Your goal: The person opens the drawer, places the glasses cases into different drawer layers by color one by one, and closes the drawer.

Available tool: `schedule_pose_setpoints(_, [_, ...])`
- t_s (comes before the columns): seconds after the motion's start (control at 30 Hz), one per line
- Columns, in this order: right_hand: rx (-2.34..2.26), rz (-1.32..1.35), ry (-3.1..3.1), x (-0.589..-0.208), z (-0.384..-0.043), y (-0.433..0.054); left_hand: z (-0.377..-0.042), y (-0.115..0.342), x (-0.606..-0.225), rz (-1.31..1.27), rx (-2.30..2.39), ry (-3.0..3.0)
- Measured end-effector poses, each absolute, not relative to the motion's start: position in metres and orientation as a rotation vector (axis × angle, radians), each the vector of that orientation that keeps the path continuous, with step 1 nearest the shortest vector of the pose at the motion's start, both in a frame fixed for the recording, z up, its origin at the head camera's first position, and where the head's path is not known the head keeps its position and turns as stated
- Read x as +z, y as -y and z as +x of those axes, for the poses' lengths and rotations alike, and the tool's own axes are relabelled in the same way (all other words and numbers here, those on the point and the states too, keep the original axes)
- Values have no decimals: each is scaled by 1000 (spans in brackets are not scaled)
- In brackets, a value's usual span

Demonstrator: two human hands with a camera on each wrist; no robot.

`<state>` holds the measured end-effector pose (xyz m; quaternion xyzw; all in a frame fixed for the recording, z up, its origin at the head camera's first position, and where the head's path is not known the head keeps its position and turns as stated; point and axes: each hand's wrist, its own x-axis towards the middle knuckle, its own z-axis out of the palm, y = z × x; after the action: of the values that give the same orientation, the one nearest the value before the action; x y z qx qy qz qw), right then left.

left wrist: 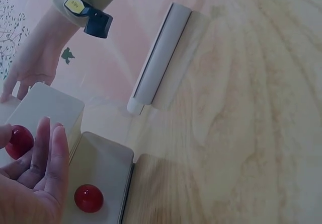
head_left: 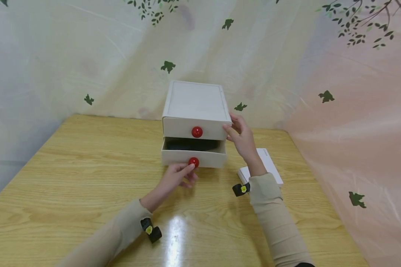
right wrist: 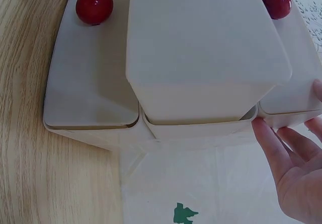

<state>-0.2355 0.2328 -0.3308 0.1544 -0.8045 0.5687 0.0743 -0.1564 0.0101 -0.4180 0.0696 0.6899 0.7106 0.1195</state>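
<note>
A white drawer cabinet (head_left: pixel 197 100) stands on the table, with red ball knobs on its drawers. Its middle drawer (head_left: pixel 210 158) is pulled partway out, and the inside looks dark. My left hand (head_left: pixel 172 178) pinches the knob (left wrist: pixel 20 142) of that drawer, thumb on one side and fingers on the other. At the cabinet's right side, my right hand (head_left: pixel 244 140) grips the upper front corner, thumb on the front and fingers along the side. The closed bottom drawer (right wrist: pixel 90 83) shows in both wrist views, beneath the pulled-out one.
A flat white box (head_left: pixel 269 167) lies on the wooden table (head_left: pixel 87 178) to the right, partly behind my right forearm. Behind the cabinet hangs a pale sheet (head_left: pixel 120 74) with a green leaf print, and a pinkish one borders the right side.
</note>
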Motion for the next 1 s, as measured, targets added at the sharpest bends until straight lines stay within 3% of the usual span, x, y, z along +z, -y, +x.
schedule_pose_setpoints(1.0, [1744,481,2403,-330,-230,-237,-177,-25,-413,102,2189,-2047])
